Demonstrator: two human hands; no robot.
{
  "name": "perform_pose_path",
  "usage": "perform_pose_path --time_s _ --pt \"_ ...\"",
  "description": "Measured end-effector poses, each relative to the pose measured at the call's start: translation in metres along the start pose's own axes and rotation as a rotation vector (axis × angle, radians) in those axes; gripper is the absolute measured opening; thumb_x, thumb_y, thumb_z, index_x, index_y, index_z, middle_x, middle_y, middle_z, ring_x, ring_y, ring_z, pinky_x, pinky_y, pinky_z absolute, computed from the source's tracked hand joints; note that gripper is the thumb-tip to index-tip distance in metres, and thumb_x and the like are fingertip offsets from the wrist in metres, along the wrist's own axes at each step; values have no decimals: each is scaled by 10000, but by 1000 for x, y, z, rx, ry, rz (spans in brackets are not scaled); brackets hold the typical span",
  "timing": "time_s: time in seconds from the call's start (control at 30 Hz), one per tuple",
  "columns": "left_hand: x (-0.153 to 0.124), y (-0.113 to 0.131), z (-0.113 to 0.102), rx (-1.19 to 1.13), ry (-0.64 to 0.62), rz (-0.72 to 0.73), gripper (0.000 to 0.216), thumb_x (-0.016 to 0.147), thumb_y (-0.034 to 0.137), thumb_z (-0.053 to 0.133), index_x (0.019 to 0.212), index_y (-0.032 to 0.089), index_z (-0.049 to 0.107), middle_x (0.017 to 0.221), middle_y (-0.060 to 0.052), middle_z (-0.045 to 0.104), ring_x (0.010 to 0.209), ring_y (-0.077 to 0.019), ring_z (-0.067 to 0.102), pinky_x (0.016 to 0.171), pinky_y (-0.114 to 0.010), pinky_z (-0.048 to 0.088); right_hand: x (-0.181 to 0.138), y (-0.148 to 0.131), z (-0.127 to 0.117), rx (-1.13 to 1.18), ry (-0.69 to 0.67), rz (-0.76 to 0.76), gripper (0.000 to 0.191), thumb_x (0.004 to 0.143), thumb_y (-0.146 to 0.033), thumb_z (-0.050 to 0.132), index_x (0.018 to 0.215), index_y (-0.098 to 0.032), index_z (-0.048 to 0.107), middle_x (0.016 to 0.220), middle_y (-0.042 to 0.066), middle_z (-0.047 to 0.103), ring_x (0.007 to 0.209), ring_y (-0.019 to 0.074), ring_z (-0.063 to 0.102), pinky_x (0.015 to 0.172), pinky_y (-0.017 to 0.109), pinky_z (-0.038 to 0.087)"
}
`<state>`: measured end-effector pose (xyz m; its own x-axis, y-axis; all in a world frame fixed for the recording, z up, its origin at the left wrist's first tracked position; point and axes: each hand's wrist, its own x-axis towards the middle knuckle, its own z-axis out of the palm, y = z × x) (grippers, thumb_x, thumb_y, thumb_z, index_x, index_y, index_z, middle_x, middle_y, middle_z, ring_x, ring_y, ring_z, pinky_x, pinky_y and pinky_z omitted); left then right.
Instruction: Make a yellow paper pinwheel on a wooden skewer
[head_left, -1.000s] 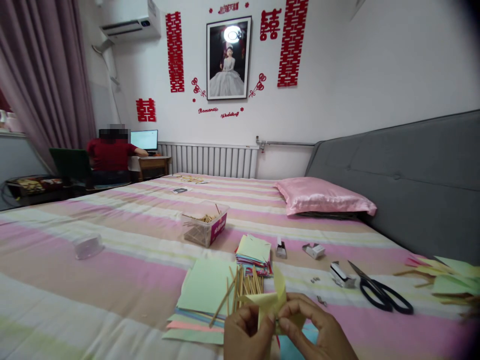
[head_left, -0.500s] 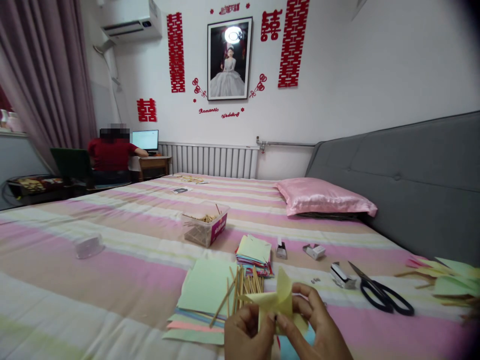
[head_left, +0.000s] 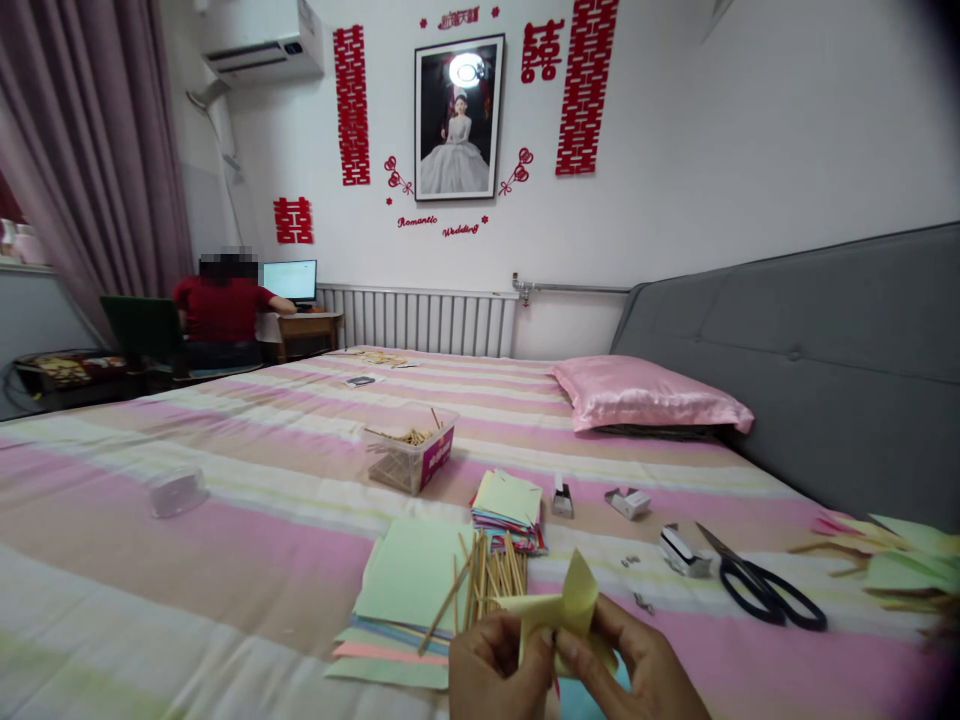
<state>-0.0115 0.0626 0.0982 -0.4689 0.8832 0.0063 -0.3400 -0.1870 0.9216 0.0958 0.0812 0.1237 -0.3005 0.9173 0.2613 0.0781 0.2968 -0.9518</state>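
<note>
A folded yellow paper pinwheel (head_left: 551, 612) is held up between my two hands. My left hand (head_left: 495, 665) pinches its left side, and my right hand (head_left: 626, 655) grips the right side, with both thumbs close together at the centre. A tiny dark spot shows between the thumbs, too small to name. One pointed blade sticks up above my right fingers. Blue paper (head_left: 589, 698) lies just below my hands. Left of them is a stack of light green paper sheets (head_left: 412, 575) with thin wooden sticks (head_left: 491, 580) lying partly on it.
Smaller coloured squares (head_left: 510, 500) and a clear tub of sticks (head_left: 409, 460) lie beyond. Black-handled scissors (head_left: 769, 590), small boxes (head_left: 684, 552) and tiny metal pieces (head_left: 643, 602) are on the right. Finished-looking paper shapes (head_left: 911, 560) sit far right, a pillow (head_left: 649, 395) behind.
My right fingers have come down and curled in around the pinwheel. Its upright blade has shifted slightly right and lower, uncovering small metal pieces on the bedspread.
</note>
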Motion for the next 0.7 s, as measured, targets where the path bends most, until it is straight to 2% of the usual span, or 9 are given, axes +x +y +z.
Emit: perform_pose_path --time_s 0.3,0.7 --pt "0 -1 1 6 -8 -20 215 477 283 740 456 93 642 376 -36 604 354 -95 490 382 -176 360 1 6 -2 64 -24 7 263 710 -357 586 875 -167 663 793 54 700 725 208 612 669 272 476" --pt "1 -7 -1 45 -14 -10 303 463 371 760 503 81 681 379 -53 619 342 -95 498 369 -173 364 3 6 -6 166 -73 40 243 688 -306 628 873 -155 672 815 54 713 769 219 624 708 277 469"
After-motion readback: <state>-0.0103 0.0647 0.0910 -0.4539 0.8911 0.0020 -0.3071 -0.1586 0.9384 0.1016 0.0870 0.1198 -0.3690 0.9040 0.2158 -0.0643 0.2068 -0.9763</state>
